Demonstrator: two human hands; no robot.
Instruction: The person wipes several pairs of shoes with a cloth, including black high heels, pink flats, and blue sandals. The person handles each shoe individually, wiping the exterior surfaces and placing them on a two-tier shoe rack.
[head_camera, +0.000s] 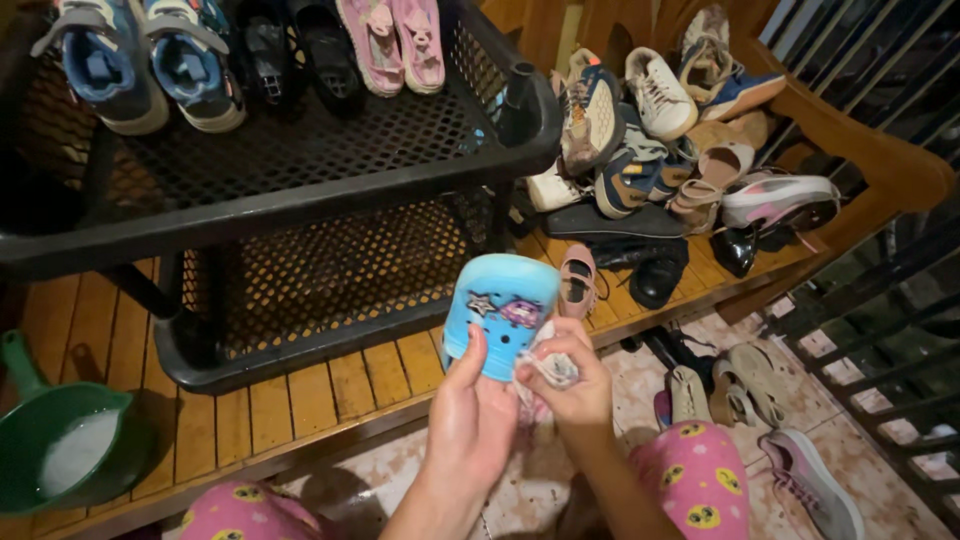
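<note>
The left hand (470, 415) grips a blue clog (500, 312) from below, thumb up its side, tilting the toe toward the camera so its front faces the cloth (548, 368). The right hand (572, 385) is pinched around that crumpled cloth, pressing it against the clog's lower right edge, as one does when wiping. The clog is held in the air over the front edge of the wooden surface (300, 390), in front of a black mesh rack (330, 160) lined with paired shoes. A loose heap of shoes (660, 140) lies at right. A green scoop (60, 445) with white contents sits within reach at left.
</note>
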